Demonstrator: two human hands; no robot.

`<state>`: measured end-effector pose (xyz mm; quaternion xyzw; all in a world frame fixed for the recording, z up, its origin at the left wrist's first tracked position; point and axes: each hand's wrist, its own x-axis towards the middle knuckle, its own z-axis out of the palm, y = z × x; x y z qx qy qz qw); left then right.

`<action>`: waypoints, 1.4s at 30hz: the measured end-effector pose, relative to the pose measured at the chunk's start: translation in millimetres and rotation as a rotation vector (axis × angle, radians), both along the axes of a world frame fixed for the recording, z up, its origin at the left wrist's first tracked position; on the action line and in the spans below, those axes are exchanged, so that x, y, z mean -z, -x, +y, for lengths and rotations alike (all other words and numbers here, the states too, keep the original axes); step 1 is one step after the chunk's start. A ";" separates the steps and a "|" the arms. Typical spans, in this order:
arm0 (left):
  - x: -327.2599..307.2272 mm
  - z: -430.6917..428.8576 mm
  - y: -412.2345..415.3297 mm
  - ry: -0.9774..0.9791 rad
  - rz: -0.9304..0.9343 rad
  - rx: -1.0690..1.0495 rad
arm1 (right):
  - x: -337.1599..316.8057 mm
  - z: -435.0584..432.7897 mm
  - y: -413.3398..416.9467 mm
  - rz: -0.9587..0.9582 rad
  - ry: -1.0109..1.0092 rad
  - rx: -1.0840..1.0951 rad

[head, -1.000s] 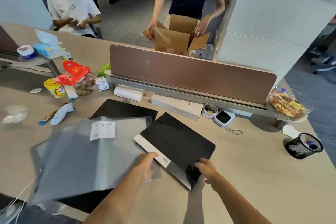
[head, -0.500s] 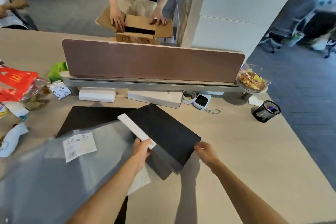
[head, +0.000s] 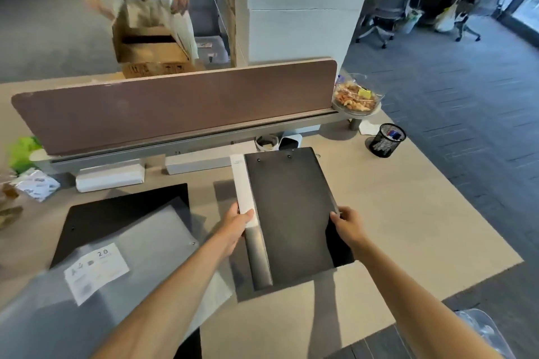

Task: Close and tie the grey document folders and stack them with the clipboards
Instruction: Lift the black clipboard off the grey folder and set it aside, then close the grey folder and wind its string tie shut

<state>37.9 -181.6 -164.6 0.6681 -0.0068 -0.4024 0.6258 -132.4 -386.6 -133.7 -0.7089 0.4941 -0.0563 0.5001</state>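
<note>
A black clipboard (head: 291, 213) with a white label strip along its left side is lifted off the desk, its shadow below it. My left hand (head: 237, 226) grips its left edge at the strip. On the opposite edge, my right hand (head: 347, 223) holds on. To the left lies a translucent grey document folder (head: 131, 265) with a white sticker, flat on the desk. It rests partly over a second black clipboard (head: 116, 213).
A brown divider panel (head: 175, 108) runs across the back of the desk (head: 408, 227). Under it sit white boxes (head: 109, 179). A black mesh pen cup (head: 386, 140) and a snack bowl (head: 355, 96) stand at the right. Behind the divider, a person handles a cardboard box (head: 151, 49).
The black clipboard has been lifted and turned from a diagonal to nearly straight, and carried to the right, away from the grey folder. Both hands kept their hold on it.
</note>
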 end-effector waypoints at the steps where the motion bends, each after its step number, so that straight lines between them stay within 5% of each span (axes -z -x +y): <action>1: 7.7 -11.9 4.0 -0.046 -0.025 0.009 | 3.3 -8.8 3.9 -0.003 -0.005 0.036; 8: 35.2 -83.6 29.8 -0.344 -0.199 0.067 | 24.9 -69.4 18.3 0.060 0.046 0.019; 14: 50.9 -111.4 49.5 -0.453 -0.229 0.130 | 42.2 -110.0 17.7 0.246 0.198 -0.241; 18: 31.2 -96.7 54.0 -0.509 -0.304 0.122 | 36.6 -92.5 -4.1 0.188 0.220 -0.441; 32: -6.7 104.1 63.9 -0.708 -0.432 -0.091 | 30.8 87.0 -96.4 0.055 0.125 -1.018; 42: 7.4 256.7 57.3 -0.837 -0.419 -0.184 | 45.3 199.5 -131.0 0.194 -0.056 -0.793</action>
